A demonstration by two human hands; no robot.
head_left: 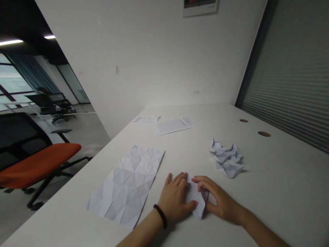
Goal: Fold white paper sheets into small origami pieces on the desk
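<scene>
At the near edge of the scene, the folded paper [193, 194] lies on the white table [190, 151], between and partly under the two hands. The left hand [174, 199], a dark band [160, 216] at its wrist, is spread open and laid flat, its fingers along the paper's left side and its thumb on the near part of its face. The right hand [222, 204] is curled, fingers and thumb set about the raised right edge; whether it pinches that edge tightly cannot be told.

Handling, as judged: very light, thin, springy at the folds, soft across a single layer and stiffer where layers stack. It should slide easily on the smooth tabletop, so a flat palm suits holding it down. Hard pulling may tear it at a crease. Best hold: a light fingertip pinch on the raised right edge, with steady pressure on the left side.

To the left, apart from the hands, lies a creased sheet [128, 181], opened out and marked with a network of fold lines. Farther, on the right, stands a crumpled paper piece [227, 160] with raised points, likely easily crushed. Beyond, toward the far wall [164, 61], lie printed sheets [172, 126]; their text is too small to read.
</scene>
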